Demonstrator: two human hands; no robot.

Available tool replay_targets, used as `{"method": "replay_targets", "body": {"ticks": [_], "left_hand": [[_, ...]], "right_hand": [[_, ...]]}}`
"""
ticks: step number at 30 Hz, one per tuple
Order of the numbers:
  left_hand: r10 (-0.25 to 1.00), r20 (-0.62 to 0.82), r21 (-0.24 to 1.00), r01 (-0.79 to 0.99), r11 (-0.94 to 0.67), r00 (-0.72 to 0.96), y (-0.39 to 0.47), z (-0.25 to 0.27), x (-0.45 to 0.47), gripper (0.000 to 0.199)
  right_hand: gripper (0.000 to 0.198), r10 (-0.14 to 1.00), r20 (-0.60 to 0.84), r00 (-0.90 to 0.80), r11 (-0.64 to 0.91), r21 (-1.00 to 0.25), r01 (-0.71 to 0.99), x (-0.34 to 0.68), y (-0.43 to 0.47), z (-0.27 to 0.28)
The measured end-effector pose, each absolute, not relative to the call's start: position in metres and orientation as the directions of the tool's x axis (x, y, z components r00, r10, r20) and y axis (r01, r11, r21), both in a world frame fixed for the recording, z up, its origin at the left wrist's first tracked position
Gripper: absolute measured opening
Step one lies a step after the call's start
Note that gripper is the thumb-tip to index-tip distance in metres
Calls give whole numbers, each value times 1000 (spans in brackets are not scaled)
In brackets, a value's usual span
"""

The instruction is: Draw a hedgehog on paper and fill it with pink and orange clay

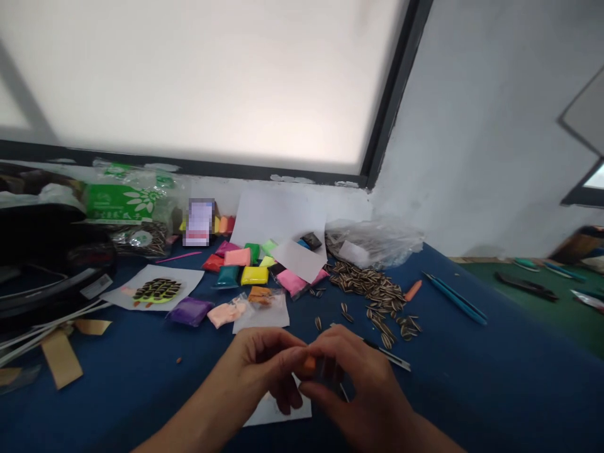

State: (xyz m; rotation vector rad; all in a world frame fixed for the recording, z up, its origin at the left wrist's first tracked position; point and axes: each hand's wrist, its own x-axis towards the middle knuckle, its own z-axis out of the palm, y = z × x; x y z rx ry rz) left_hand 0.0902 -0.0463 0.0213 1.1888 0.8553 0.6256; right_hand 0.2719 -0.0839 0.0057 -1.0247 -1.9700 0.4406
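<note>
A small lump of orange modelling clay (309, 363) sits between my hands near the front of the table. My left hand (264, 368) pinches it with the thumb and forefinger. From the other side, the curled fingers and thumb of my right hand (361, 374) close around it; some of those fingers are shadowed and blurred. White paper (278, 410) lies below the hands. Just beyond my right hand is a utility knife (394, 358), partly covered by it. An open packet of orange clay (260, 296) rests on another paper ahead.
Striped sunflower seeds (363, 283) are heaped right of centre, near blue tweezers (455, 299). Several coloured clay packets (255, 275) lie mid-table. At left, a paper (189, 277) carries a seed-covered green clay shape (158, 290). A phone (199, 222) leans at the back.
</note>
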Motion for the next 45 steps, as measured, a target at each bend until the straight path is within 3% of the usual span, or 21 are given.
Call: {"method": "replay_targets", "body": {"ticks": [3,6,11,14,17,22,29,34,40,43,45], "left_hand": [[834,-252,954,-19,300,491,-48,15,87,56],[794,-287,950,55,307,536,-52,15,81,59],[772,-334,940,127,318,541,-51,20,77,61],[782,-318,947,133,293,536,-49,18,76,58],[776,-291,956,139,258,559,-49,16,75,54],[768,-277,959,120,255,577,-49,15,73,55],[805,-243,968,89,233,541,-48,11,71,48],[767,-250,967,109,231,591,-50,10,70,46],[819,-207,973,29,227,536,-50,4,70,67],[775,-238,971,143,190,585,-51,10,72,44],[761,-238,971,162,175,603,-52,15,72,45]], "right_hand": [[8,762,537,-362,642,-556,528,274,-82,4],[18,769,514,-380,634,-544,549,275,-82,2],[18,774,499,-389,633,-595,495,274,-83,-1],[28,780,492,-386,625,-614,482,272,-84,-2],[13,767,492,-412,640,-633,436,272,-83,1],[13,796,500,-341,605,-680,415,274,-82,3],[47,850,446,-281,520,-799,303,272,-84,-3],[13,844,402,-356,508,-813,286,274,-82,3],[11,934,282,-221,338,-897,284,271,-81,2],[15,954,182,-237,254,-912,322,270,-83,-2],[13,952,173,-252,260,-892,370,270,-84,-2]]}}
